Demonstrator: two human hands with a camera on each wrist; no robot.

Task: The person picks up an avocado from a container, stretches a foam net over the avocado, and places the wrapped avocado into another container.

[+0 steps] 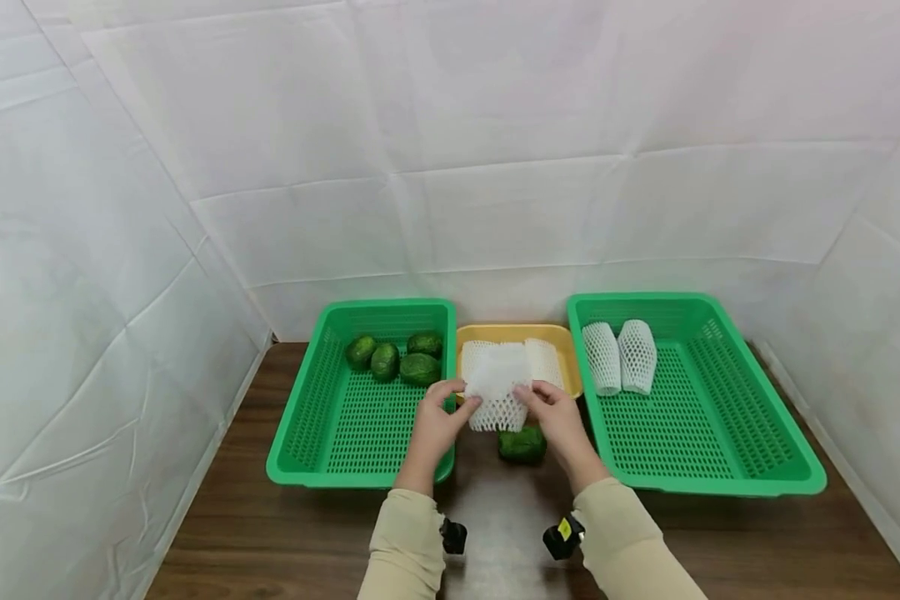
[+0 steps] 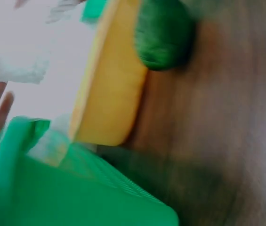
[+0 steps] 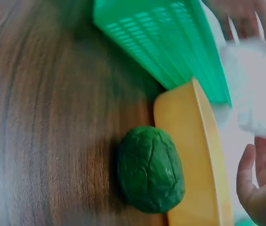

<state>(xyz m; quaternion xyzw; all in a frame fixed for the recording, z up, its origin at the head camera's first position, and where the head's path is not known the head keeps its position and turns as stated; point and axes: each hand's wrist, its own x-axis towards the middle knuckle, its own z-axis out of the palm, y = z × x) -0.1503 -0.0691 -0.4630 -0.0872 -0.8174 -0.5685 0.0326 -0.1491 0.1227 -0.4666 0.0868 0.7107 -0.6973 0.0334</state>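
Observation:
Over the yellow tray, a white foam net sleeve (image 1: 498,375) hangs flat between both hands. My left hand (image 1: 438,421) pinches its left edge between thumb and forefinger, and my right hand (image 1: 557,412) pinches its right edge. Just below the sleeve's lower end, a dark green, wrinkled oval fruit (image 1: 522,446) lies on the table in front of the tray. The right wrist view shows this fruit (image 3: 150,169) whole, close beside the yellow tray (image 3: 184,127). Blur softens the left wrist view, where the sleeve (image 2: 17,68) appears beside the fingers.
Left, a green basket (image 1: 360,479) contains several green fruits (image 1: 385,362). The yellow tray (image 1: 570,350) at the back holds more white net sleeves (image 1: 543,362). On the right, another green basket (image 1: 720,486) holds two net-covered pieces (image 1: 636,357). White cloth (image 1: 495,217) surrounds the wooden table.

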